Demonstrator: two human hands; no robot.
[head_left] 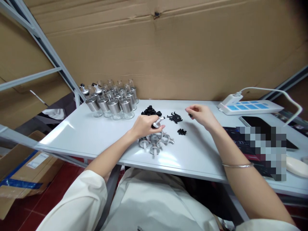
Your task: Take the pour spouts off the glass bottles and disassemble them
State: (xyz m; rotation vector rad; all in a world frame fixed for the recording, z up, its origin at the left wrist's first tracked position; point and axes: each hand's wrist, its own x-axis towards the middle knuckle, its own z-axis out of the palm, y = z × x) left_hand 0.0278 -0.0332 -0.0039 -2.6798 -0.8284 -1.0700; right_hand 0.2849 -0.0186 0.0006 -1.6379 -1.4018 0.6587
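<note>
My left hand (143, 125) is closed around a silver pourer spout (158, 123) with a black tip, held above the table. Below it lies a pile of loose silver pourer spouts (155, 149). Just behind that hand is a heap of black stoppers (149, 111). My right hand (201, 116) is raised to the right with thumb and fingers pinched on a small black piece (190, 115), mostly hidden by the fingers. Between the hands are a group of thin black tubes (176, 117) and a cluster of small black caps (182, 132).
Several glass bottles with steel sleeves (115, 107) stand at the back left; two carry pourers. A power strip (251, 107) with a white charger, a phone (267, 131) and a partly blurred dark item lie right. Cardboard (183, 54) walls the back; a metal frame (51, 57) rises left.
</note>
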